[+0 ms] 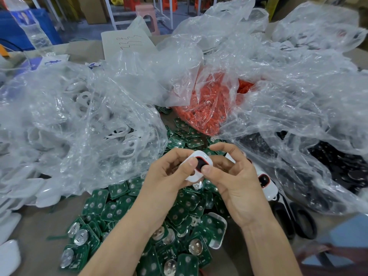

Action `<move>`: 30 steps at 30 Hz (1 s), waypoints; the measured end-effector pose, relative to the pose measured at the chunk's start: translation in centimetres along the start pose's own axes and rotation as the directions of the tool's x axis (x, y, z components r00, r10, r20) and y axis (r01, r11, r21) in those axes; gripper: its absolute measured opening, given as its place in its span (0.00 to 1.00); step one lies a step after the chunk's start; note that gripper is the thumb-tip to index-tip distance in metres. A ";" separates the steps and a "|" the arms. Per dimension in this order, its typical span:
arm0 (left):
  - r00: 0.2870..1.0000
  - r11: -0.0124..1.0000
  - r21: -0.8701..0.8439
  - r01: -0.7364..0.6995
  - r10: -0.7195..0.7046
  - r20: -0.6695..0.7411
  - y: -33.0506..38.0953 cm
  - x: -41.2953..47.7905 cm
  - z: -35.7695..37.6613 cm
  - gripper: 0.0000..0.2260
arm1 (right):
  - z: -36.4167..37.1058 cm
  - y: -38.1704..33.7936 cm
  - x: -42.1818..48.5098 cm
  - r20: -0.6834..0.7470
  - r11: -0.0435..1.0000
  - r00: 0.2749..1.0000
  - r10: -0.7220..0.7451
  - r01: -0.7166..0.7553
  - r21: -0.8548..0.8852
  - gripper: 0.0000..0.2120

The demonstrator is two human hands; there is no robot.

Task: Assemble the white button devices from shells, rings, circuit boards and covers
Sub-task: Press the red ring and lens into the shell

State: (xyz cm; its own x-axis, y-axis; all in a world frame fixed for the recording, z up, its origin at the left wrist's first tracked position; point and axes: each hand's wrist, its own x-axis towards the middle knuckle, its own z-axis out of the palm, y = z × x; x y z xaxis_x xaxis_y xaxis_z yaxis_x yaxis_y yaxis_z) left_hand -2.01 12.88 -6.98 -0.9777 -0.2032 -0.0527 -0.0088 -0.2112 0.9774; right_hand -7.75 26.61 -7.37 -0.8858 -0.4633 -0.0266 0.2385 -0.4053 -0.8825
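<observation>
Both hands hold one white button device [207,159] above a heap of green circuit boards [159,220]. The device shows a red ring around a black button. My left hand [169,172] grips its left side, thumb on the white shell. My right hand [233,176] holds its right side, thumb pressing on the black button. A finished white device with a red ring [265,183] lies just right of my right hand. A clear bag of orange rings [211,102] sits behind, and a clear bag of white shells [83,124] lies to the left.
Crumpled clear bags cover most of the table; the right one holds black parts [336,166]. Loose white shells [12,253] lie at the left edge. Black oval parts [304,222] rest at the right. A white shell holding a board [217,232] lies on the heap.
</observation>
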 end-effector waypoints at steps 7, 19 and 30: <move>0.970 0.896 -0.387 0.218 -0.156 0.184 0.5 -0.1 0.2 0.09 | -0.4 0.0 0.1 0.079 0.978 0.994 0.073 -0.087 0.192 0.23; 0.964 0.954 0.149 -0.261 0.265 -0.004 0.4 -0.2 0.4 0.06 | -0.1 0.3 0.2 0.008 0.971 0.999 0.053 -0.054 0.232 0.18; 0.794 0.452 0.739 -0.500 0.579 0.183 -1.1 -0.2 0.6 0.07 | -0.3 -1.6 0.9 -0.060 0.966 0.997 0.055 -0.068 -0.250 0.08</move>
State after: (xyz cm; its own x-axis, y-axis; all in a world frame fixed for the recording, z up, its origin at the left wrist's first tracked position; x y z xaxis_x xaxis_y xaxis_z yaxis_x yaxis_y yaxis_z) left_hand -1.95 13.67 -7.92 -0.8202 -0.1088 0.5617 0.3299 0.7122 0.6196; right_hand -9.08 27.07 -6.08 -0.8939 -0.4363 -0.1032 0.1913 -0.1629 -0.9679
